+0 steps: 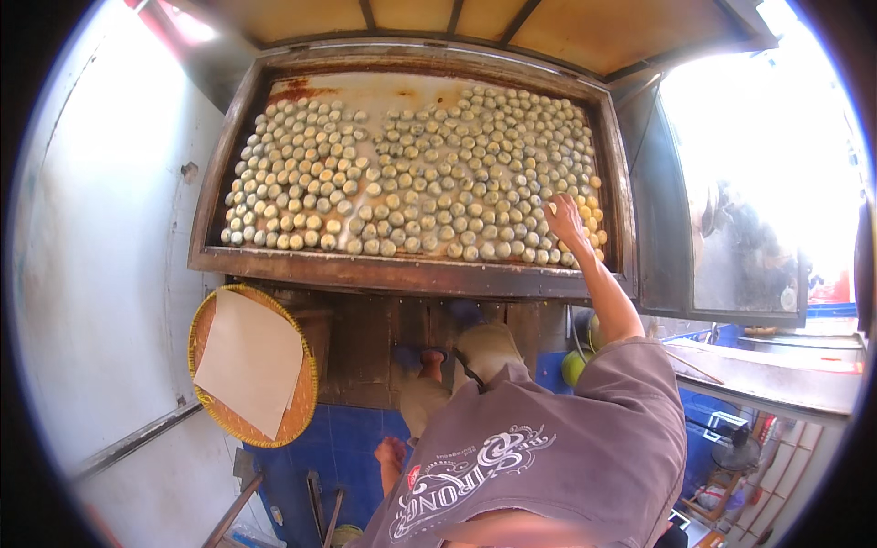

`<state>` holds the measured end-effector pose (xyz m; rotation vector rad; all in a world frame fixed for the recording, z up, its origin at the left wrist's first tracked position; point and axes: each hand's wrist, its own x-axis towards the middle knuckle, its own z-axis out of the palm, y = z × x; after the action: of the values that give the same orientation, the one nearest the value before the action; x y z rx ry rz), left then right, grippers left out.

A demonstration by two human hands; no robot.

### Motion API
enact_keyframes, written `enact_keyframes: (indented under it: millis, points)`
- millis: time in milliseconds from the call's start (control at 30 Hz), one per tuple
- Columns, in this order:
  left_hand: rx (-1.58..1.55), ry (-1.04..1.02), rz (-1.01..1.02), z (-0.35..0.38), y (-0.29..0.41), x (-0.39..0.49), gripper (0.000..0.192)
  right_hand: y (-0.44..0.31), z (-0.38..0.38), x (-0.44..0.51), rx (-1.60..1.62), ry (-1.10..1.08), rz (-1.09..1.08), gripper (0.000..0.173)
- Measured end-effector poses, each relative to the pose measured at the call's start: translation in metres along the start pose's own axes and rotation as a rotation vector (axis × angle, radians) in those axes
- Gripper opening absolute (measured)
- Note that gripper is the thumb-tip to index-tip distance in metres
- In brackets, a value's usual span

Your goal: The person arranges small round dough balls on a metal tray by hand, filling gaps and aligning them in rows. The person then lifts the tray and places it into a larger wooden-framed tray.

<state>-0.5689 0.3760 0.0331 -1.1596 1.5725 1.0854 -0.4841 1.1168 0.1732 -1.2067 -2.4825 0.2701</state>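
Many small round balls, apparently dough or pastries (294, 164), lie in loose rows on a wide metal tray (384, 89) with a wooden frame. Most look grey-green; a group of yellower balls (593, 212) lies at the right end. My right hand (564, 216) reaches over the tray's right part, with a pale yellow ball at its fingertips, beside the yellower ones. Down at my side, away from the tray, hangs my left hand (390, 452) with its fingers curled; whether it holds anything is not visible.
A round woven basket (312, 404) with pale sheets of paper (250, 356) stands at the lower left of the tray. A light wall (103, 205) rises on the left. A glazed metal-framed panel (747, 253) and a long pale counter (767, 370) are at the right.
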Motion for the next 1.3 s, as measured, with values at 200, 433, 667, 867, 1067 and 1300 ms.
enact_keyframes:
  millis: [200, 433, 667, 867, 1067, 1300]
  points:
    - [0.290, -0.020, -0.046, 0.044, -0.057, -0.041, 0.030, 0.045, 0.047, 0.118, -0.083, -0.084, -0.031, 0.047]
    - [0.790, -0.005, 0.005, 0.104, -0.092, -0.099, 0.030, 0.069, 0.150, 0.252, -0.103, -0.189, -0.042, 0.056]
    - [1.147, 0.018, 0.036, 0.134, -0.071, -0.112, 0.030, 0.078, 0.189, 0.298, -0.147, -0.283, -0.036, 0.059]
    - [1.356, 0.028, 0.047, 0.141, -0.052, -0.108, 0.030, 0.179, 0.131, 0.292, -0.230, 0.041, 0.095, 0.052]
    - [1.512, 0.041, 0.035, 0.141, -0.046, -0.109, 0.029, 0.238, 0.076, 0.300, -0.490, -0.251, 0.252, 0.026]
    - [1.629, 0.063, 0.003, 0.140, -0.053, -0.114, 0.029, 0.269, 0.074, 0.343, -0.394, -0.198, 0.105, 0.033]
